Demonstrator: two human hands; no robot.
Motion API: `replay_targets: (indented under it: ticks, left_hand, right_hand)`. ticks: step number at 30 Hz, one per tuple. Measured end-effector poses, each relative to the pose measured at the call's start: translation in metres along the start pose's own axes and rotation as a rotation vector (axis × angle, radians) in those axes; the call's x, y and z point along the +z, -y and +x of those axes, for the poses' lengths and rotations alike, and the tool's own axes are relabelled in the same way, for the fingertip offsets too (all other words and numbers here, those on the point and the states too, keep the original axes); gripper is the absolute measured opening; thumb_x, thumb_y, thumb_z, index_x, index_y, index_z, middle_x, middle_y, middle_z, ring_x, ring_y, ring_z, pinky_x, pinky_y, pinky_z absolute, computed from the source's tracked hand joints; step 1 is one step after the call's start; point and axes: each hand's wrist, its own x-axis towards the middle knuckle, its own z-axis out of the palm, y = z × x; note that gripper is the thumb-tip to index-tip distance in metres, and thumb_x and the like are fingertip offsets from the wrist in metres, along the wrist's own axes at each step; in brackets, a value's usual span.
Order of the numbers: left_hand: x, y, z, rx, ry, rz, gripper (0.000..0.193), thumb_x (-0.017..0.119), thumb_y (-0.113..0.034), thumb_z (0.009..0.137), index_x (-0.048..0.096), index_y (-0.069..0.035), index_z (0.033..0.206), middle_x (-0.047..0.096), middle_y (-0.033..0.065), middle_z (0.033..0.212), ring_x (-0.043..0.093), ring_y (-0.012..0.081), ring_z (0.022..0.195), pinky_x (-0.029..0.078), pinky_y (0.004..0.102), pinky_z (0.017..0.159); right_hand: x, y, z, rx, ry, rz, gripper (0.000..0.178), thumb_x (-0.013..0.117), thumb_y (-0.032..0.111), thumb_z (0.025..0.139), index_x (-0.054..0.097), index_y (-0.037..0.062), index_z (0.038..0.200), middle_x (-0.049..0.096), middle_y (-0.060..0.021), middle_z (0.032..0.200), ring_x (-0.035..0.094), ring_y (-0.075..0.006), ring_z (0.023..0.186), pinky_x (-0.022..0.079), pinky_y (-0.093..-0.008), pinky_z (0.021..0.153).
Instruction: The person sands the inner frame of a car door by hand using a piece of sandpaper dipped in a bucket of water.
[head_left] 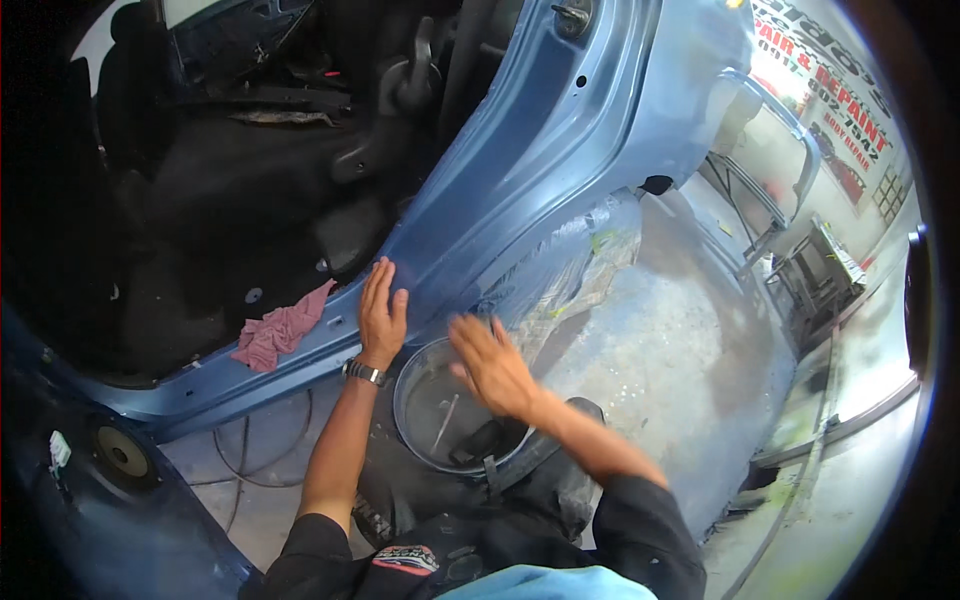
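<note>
The blue car body [480,235] has an open doorway, and its sill and pillar lie in front of me. My left hand [379,318], with a watch [364,373] on the wrist, rests with fingers outstretched against the blue frame where the sill meets the pillar. A crumpled pink cloth [283,328] lies on the sill just left of it. My right hand [493,368] is open and holds nothing, slightly blurred, above the rim of a round bucket [402,400]. Inside the bucket are a thin pale stick [445,424] and a dark item I cannot make out.
An open car door [165,520] with a round speaker [122,451] stands at the lower left. Thin cables [243,470] lie on the floor beside it. Plastic film [570,270] covers the wheel area. Metal stands [815,275] and a printed banner [830,90] are at the right.
</note>
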Motion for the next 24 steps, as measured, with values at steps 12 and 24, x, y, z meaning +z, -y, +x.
replay_targets:
  ticks: [12,24]
  left_hand:
    - [0.090,-0.168,0.227,0.541,0.158,0.052,0.099,0.056,-0.045,0.104,-0.004,0.004,0.165,-0.003,0.0304,0.172,-0.001,0.0434,0.161,0.007,0.0578,0.129]
    - [0.075,-0.135,0.172,0.329,0.190,0.123,0.088,0.052,-0.043,0.107,0.005,0.004,0.165,0.007,0.0287,0.173,0.008,0.0408,0.161,0.011,0.0547,0.129]
  right_hand:
    - [0.120,-0.006,-0.160,0.500,-0.084,0.341,0.024,0.060,0.019,0.102,0.071,0.0013,0.115,0.073,-0.0150,0.113,0.069,-0.0375,0.106,0.051,-0.0527,0.103]
    - [0.113,-0.005,-0.155,0.474,-0.015,0.297,0.021,0.060,0.019,0.102,0.070,0.0015,0.097,0.068,-0.0168,0.087,0.066,-0.0401,0.084,0.052,-0.0504,0.088]
